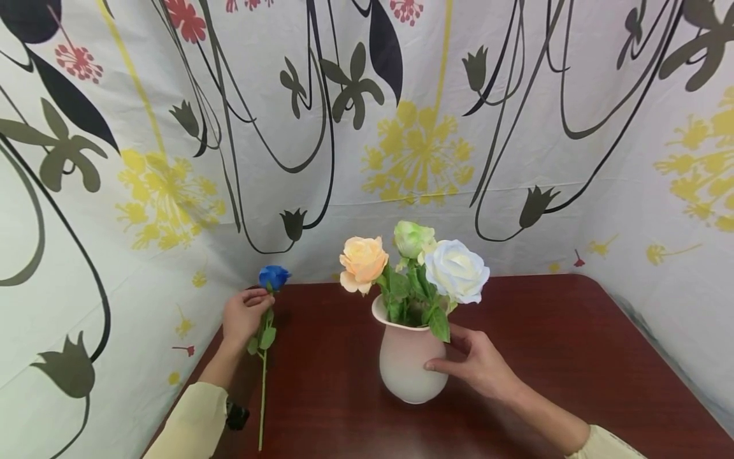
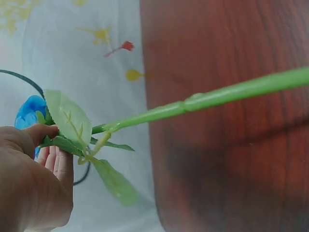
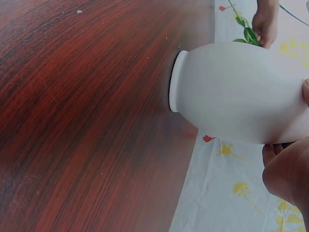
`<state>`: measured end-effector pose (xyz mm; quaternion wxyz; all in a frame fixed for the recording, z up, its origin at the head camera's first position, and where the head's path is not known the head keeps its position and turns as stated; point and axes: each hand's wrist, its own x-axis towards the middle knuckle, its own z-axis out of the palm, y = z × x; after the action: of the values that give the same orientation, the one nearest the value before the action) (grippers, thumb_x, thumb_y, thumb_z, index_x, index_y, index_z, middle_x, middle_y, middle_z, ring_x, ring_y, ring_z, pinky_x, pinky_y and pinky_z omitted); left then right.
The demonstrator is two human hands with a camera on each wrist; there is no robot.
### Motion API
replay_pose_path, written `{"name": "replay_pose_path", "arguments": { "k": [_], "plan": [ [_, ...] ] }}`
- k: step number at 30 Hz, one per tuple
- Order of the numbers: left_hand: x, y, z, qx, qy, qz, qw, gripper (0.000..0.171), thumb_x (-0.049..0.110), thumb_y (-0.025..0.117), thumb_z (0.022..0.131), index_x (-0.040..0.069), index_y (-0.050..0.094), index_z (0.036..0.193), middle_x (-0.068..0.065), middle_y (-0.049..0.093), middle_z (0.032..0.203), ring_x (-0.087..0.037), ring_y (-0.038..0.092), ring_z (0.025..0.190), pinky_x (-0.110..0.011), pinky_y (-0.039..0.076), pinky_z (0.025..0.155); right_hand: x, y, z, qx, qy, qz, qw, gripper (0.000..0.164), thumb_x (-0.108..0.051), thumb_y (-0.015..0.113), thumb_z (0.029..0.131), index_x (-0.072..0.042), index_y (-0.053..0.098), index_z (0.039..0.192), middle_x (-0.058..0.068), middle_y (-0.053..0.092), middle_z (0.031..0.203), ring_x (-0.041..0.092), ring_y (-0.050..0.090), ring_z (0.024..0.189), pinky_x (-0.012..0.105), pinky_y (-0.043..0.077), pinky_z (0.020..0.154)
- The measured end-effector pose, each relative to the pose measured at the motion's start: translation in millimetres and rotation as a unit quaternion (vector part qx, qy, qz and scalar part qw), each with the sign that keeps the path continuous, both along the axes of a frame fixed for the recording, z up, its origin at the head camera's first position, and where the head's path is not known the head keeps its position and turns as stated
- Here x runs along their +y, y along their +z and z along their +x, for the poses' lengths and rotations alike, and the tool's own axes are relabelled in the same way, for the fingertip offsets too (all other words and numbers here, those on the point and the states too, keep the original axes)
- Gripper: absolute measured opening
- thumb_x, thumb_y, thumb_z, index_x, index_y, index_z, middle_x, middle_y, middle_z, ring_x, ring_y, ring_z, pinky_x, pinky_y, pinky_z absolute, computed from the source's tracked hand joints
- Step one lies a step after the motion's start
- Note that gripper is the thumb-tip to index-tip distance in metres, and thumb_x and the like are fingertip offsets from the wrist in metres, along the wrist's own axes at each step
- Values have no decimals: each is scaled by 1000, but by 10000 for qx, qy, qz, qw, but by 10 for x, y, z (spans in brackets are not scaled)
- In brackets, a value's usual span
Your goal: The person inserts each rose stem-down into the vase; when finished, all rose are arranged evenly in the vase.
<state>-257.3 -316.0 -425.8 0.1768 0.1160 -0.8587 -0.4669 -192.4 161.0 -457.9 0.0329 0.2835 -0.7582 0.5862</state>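
Observation:
Just below its bloom, a blue rose (image 1: 273,278) is pinched between the thumb and fingers of my left hand (image 1: 243,317). Its long green stem (image 2: 231,94) slants down over the table, with leaves (image 2: 70,116) close to the fingers. My right hand (image 1: 478,363) grips the side of a white vase (image 1: 410,366), thumb across the front and fingers behind. Inside the vase stand a peach rose (image 1: 364,262), a green rose (image 1: 413,238) and a pale blue-white rose (image 1: 457,270). In the right wrist view the vase (image 3: 231,92) hides part of the right hand's fingers.
The dark red wooden table (image 1: 332,408) has rounded far corners. Behind it and along both sides hangs a white curtain (image 1: 344,166) printed with flowers. A black device (image 1: 236,415) is at the left sleeve's cuff.

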Motion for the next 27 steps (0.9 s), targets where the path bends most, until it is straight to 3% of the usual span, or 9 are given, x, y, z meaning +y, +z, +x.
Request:
{"name": "replay_pose_path", "arguments": {
  "k": [8,17,27],
  "plan": [
    [97,270,53,560,82,690,9960,35,23,84,94,0,76,118,-2,81,100,4,68,79,-14,54,68,-4,-6,1,-4,56,-60,10000,57,-17,93,85,-13,69,136,0,74,130,19,70,120,29,59,96],
    [256,591,170,1045,51,1423,9843,34,21,83,95,-1,74,120,11,78,95,2,71,89,-13,56,77,-8,-12,6,-11,87,-142,9999,56,-14,92,85,-12,69,137,1,73,131,19,70,120,30,59,96],
    [415,811,285,1707,-99,2398,9556,30,14,84,94,0,72,118,8,79,99,-5,72,96,-15,56,84,-5,-9,6,-27,75,-124,9999,55,-15,92,86,-12,70,136,1,74,130,19,70,120,30,59,96]
  ]
}}
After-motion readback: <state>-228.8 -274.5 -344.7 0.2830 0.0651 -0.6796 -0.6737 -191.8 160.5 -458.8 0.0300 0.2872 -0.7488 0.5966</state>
